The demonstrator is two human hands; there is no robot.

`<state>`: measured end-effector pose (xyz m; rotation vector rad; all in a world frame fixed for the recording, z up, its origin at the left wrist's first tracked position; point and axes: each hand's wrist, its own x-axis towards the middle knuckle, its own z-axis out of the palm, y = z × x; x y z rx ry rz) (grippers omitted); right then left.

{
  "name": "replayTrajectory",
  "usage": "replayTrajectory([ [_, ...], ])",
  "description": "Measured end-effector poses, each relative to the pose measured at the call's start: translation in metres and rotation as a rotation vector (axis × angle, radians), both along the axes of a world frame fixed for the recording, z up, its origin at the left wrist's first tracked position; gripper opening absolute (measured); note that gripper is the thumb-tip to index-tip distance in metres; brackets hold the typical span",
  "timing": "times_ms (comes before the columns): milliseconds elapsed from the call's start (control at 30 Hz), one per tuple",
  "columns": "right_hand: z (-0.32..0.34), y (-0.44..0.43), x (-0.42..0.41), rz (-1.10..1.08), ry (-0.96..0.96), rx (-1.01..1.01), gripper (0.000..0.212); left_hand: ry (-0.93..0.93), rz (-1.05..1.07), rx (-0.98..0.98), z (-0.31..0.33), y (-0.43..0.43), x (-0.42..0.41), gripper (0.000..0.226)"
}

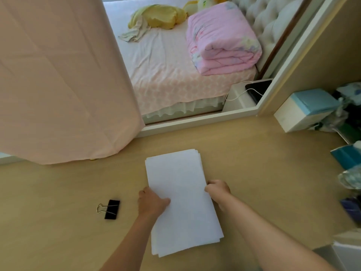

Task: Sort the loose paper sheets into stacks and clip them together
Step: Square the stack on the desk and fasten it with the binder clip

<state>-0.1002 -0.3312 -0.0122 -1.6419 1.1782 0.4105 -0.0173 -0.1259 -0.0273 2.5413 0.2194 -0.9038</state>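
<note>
1. Stack of white paper sheets (pixel 181 173): at the middle of the table (pixel 263 173), edges slightly fanned, held at both long sides
2. Left grip (pixel 151 202): closed on the stack's left edge, thumb lying on the top sheet, fingers hidden beneath
3. Right grip (pixel 218 189): fingers curled against the stack's right edge, clasping it
4. Black binder clip (pixel 111 209): on the table, left of the left grip, apart from the stack

Folded pink quilt (pixel 222 40) on bed (pixel 156 61)

Fingers of the left hand (pixel 151 205) lie hidden under the paper stack (pixel 181 200); far right of the stack, blurred clutter (pixel 349 178) is cut off.
</note>
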Motion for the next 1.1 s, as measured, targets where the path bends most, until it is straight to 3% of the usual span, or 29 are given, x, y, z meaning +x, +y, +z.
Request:
replayTrajectory([
  [100, -0.004, 0.002, 0.008, 0.051, 0.044, 0.082, 0.029, -0.016, -0.004, 0.052, -0.001, 0.002, 0.001, 0.090],
  [200, -0.005, 0.012, 0.016, 0.164, 0.109, -0.043, 0.036, -0.028, 0.009, 0.060, -0.003, 0.004, 0.001, 0.091],
  [267, -0.004, 0.020, 0.019, 0.155, 0.052, -0.084, 0.033, -0.036, 0.041, 0.051, -0.005, 0.005, 0.001, 0.093],
  [367, -0.002, 0.025, 0.019, 0.001, -0.094, 0.128, 0.044, -0.036, 0.075, 0.031, -0.007, 0.007, 0.001, 0.094],
  [500, -0.002, 0.010, 0.018, -0.117, -0.052, 0.328, 0.053, -0.053, 0.088, 0.025, -0.007, 0.008, 0.000, 0.093],
  [567, -0.002, 0.006, 0.018, -0.053, -0.048, 0.354, 0.047, -0.050, 0.076, 0.024, -0.006, 0.008, -0.001, 0.092],
  [733, 0.002, 0.016, 0.021, 0.265, -0.111, 0.035, 0.039, -0.030, 0.077, 0.001, -0.003, 0.008, -0.004, 0.091],
  [867, 0.016, 0.019, 0.014, 0.250, -0.224, 0.065, 0.044, 0.025, 0.081, -0.055, 0.000, 0.020, -0.004, 0.096],
  [967, 0.032, 0.020, 0.003, 0.191, -0.336, 0.122, 0.040, 0.049, 0.177, -0.285, 0.010, 0.037, 0.005, 0.106],
  [1033, 0.047, 0.023, -0.003, 0.158, -0.415, 0.180, 0.041, 0.045, 0.329, -0.622, 0.034, 0.048, 0.010, 0.088],
  [1100, 0.061, 0.029, -0.006, 0.149, -0.499, 0.209, 0.042, 0.015, 0.353, -0.857, 0.064, 0.057, 0.014, 0.061],
])
